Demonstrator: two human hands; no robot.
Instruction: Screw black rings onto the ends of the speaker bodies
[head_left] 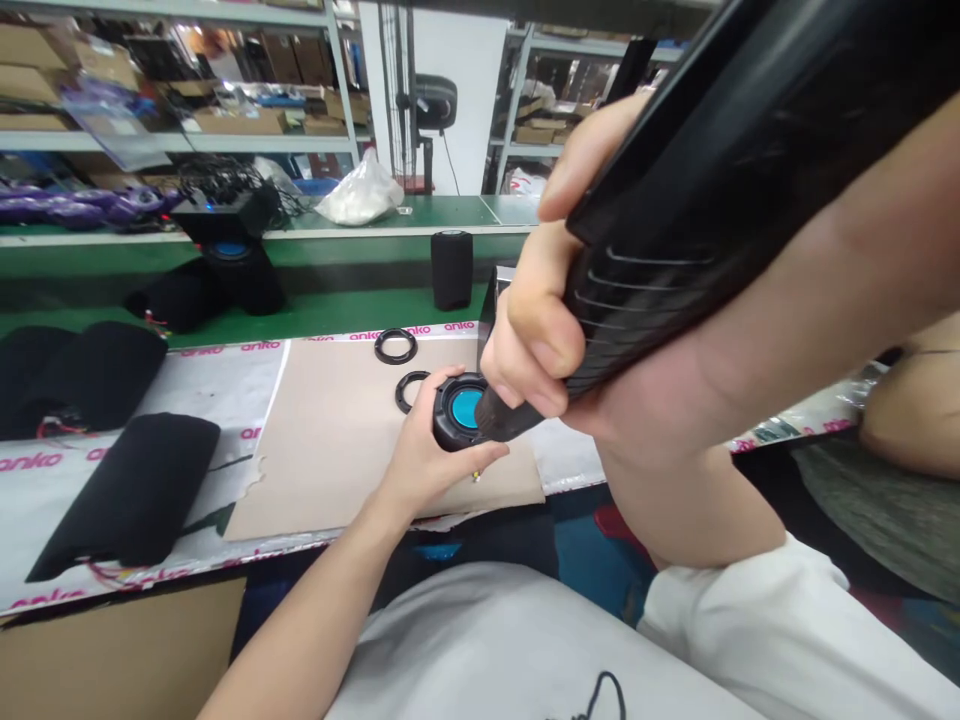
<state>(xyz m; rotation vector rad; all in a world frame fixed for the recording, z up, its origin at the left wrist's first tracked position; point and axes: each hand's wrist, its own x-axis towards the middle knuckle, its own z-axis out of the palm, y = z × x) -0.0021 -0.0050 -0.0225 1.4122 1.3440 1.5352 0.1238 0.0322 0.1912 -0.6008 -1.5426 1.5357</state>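
Black power tool (pixel 720 230) crossed the upper right of the frame, gripped in our right hand (pixel 544 290), nose over the blue-centred unit (pixel 464 408) mid-frame. Our left hand (pixel 421 450) clasped that unit between thumb and fingers. We couldn't tell if the tip touched. Two black rings (pixel 378 346) lay near it on cardboard (pixel 322 430).

The tool (pixel 720 220) looks like smooth plastic (faintly glossy), the sheet (pixel 322 430) matt cardboard

Premises read as an assembly workshop: metal shelving (pixel 341 80) stacked with cartons (pixel 30 50), green workbench (pixel 330 285) bearing black housings (pixel 139 485) with exposed wires (pixel 112 575).
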